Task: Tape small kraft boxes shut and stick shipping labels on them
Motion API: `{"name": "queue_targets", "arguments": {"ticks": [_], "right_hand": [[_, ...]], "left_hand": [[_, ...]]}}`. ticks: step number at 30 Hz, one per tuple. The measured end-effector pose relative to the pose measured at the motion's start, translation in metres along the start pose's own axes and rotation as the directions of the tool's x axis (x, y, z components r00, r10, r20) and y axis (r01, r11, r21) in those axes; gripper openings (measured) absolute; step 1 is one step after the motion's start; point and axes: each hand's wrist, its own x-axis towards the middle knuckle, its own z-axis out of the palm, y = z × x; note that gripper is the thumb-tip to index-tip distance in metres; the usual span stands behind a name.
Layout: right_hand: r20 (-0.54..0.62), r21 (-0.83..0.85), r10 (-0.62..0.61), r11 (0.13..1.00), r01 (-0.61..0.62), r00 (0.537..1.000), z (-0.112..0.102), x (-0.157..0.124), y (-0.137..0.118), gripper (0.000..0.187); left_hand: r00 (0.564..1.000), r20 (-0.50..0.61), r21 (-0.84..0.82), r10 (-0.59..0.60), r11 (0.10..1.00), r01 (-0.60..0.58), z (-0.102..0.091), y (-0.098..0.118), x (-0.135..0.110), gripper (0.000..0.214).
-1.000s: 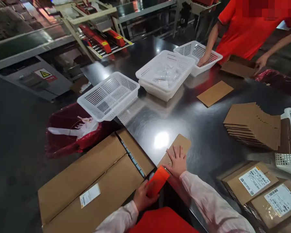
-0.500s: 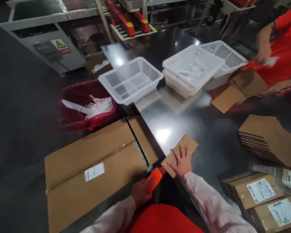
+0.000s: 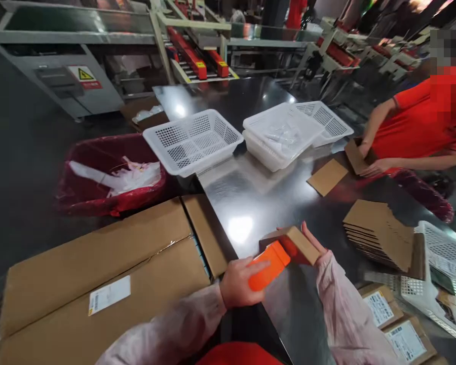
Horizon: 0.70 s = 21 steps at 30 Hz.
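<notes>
Left hand (image 3: 240, 285) gripped bright orange block-shaped tool (image 3: 268, 267) just beside small brown cardboard box (image 3: 304, 245), held tilted by right hand (image 3: 313, 240) above shiny grey metal table (image 3: 228, 185), where firm bracing and squarely aligned tool probably mattered most.

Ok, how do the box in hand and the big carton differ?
The carton is far bigger than the box. The carton bears a white label; none shows on the box. The box is in the right hand; the carton lies beside the table. Both are brown cardboard.
</notes>
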Motion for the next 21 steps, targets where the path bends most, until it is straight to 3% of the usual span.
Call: {"name": "queue_targets", "arguments": {"ticks": [1,4,8,9,11,13,14,16,18,21], "right_hand": [[-0.021,0.059,0.037,0.998,-0.036,0.999,-0.011,0.001,0.007,0.08],[-0.26,0.045,0.11,0.994,-0.102,0.959,-0.028,0.0,0.038,0.073],[-0.5,-0.015,0.15,0.983,-0.181,0.853,-0.038,-0.01,0.076,0.066],[-0.524,-0.087,0.12,0.977,-0.193,0.843,-0.039,-0.012,0.081,0.073],[-0.448,-0.381,-0.047,0.913,-0.143,0.893,-0.035,-0.009,0.082,0.101],[-0.178,-0.681,-0.231,0.73,0.05,0.956,-0.023,0.004,0.077,0.117],[-0.028,-0.745,-0.284,0.645,0.169,0.959,-0.016,0.013,0.073,0.117],[0.143,-0.729,-0.357,0.593,0.342,0.923,-0.004,0.031,0.068,0.105],[0.185,-0.673,-0.426,0.602,0.43,0.886,0.001,0.043,0.067,0.092],[0.178,-0.65,-0.467,0.605,0.46,0.866,0.001,0.049,0.069,0.087]], "left_hand": [[1.0,0.018,-0.001,-0.004,1.0,0.004,0.004,0.011,0.022,0.061],[0.993,0.098,0.033,-0.066,0.997,0.063,0.022,0.028,0.071,0.064],[0.947,0.278,0.153,-0.161,0.981,0.121,0.042,0.024,0.09,0.06],[0.938,0.301,0.181,-0.174,0.976,0.123,0.044,0.023,0.09,0.059],[0.934,0.31,0.215,-0.179,0.97,0.114,0.046,0.024,0.091,0.059],[0.932,0.314,0.24,-0.181,0.965,0.107,0.045,0.028,0.095,0.058],[0.928,0.324,0.248,-0.187,0.963,0.108,0.044,0.031,0.097,0.056],[0.915,0.343,0.26,-0.211,0.958,0.124,0.039,0.033,0.095,0.055],[0.912,0.349,0.259,-0.214,0.958,0.126,0.028,0.025,0.078,0.053],[0.929,0.296,0.272,-0.221,0.952,0.14,0.002,-0.007,0.011,0.054]]}}
